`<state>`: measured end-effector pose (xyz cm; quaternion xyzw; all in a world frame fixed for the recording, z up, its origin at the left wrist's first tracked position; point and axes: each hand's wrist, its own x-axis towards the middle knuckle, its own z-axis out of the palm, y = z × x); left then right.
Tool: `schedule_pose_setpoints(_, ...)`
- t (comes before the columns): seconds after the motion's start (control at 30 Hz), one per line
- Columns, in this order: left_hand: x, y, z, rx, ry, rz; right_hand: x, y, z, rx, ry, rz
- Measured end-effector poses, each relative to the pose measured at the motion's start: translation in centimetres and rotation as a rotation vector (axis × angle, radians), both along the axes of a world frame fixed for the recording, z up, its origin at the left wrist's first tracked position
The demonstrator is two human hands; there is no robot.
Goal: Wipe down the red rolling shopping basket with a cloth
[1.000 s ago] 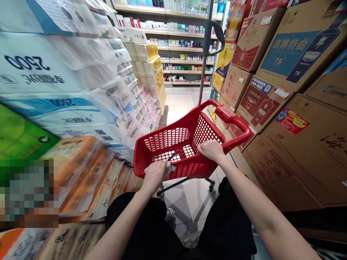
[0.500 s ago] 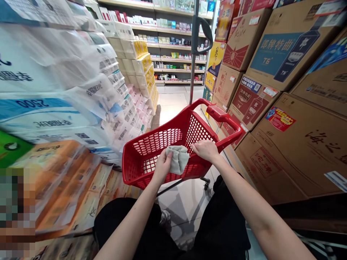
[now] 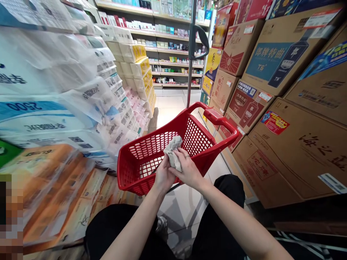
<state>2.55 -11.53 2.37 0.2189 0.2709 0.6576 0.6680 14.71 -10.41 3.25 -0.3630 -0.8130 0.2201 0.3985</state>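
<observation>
A crumpled light grey cloth (image 3: 173, 147) is bunched between my two hands, above the near rim of a red plastic shopping cart (image 3: 151, 141). My left hand (image 3: 164, 176) cups the cloth from below and the left, fingers closed against it. From the right, my right hand (image 3: 188, 169) presses its fingers onto the cloth, and the two hands touch. Part of the cloth is hidden under the right fingers. The cart has a perforated basket and a red push handle (image 3: 217, 118) at its far right end.
Stacked plastic-wrapped tissue packs (image 3: 48, 90) rise on the left, with orange packs (image 3: 54, 187) lower down. Cardboard boxes (image 3: 300, 144) are piled on the right. Behind the cart stands a grey pole (image 3: 190, 79); shelves of goods (image 3: 173, 64) line the back.
My right hand has left the cart's rim near the handle and come left onto the cloth. The cloth, spread flatter before, is now bunched between both hands.
</observation>
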Motion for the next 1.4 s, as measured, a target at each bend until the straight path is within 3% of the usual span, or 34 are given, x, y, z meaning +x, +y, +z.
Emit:
schedule_pose_setpoints(0.1, 0.0, 0.1, 0.2, 0.162, 0.279, -0.084, 0.4, 0.5, -0.4, 0.035, 0.040, -0.097)
schedule_pose_setpoints(0.23, -2.0, 0.3, -0.7, 0.289, 1.159, -0.059, 3.5, 1.6, 0.6, 0.210, -0.102, -0.254)
schedule_pose_setpoints(0.33, -3.7, 0.4, -1.9, 0.251, 1.791, -0.137, 6.3, 2.5, 1.3, 0.306, -0.306, -0.430)
schedule_pose_setpoints(0.47, -4.3, 0.6, -3.1, 0.196, 2.226, -0.255, 7.7, 3.3, 0.2, 0.349, -0.499, -0.540)
schedule_pose_setpoints(0.67, -4.2, 1.0, -3.5, 0.219, 2.354, -0.227, 4.3, 2.8, -2.6, 0.375, -0.482, -0.337)
schedule_pose_setpoints(0.83, -4.6, 0.8, -3.4, 0.230, 2.358, -0.235, 3.7, 2.3, -2.0, 0.291, -0.363, -0.193)
schedule_pose_setpoints(0.93, -4.9, 0.6, -3.2, 0.225, 2.353, -0.237, 5.3, 2.6, -0.5, 0.249, -0.257, -0.266)
schedule_pose_setpoints(1.03, -5.0, 0.4, -3.0, 0.212, 2.337, -0.236, 7.6, 3.7, 1.3, 0.301, -0.194, -0.468)
schedule_pose_setpoints(1.2, -3.3, 0.6, -2.1, 0.362, 2.222, -0.161, 9.9, 6.9, 3.3, 0.295, -0.514, -0.674)
schedule_pose_setpoints(1.4, -1.4, 2.3, -1.8, 0.481, 2.175, -0.151, 7.3, 10.2, 3.6, 0.068, -0.942, -0.586)
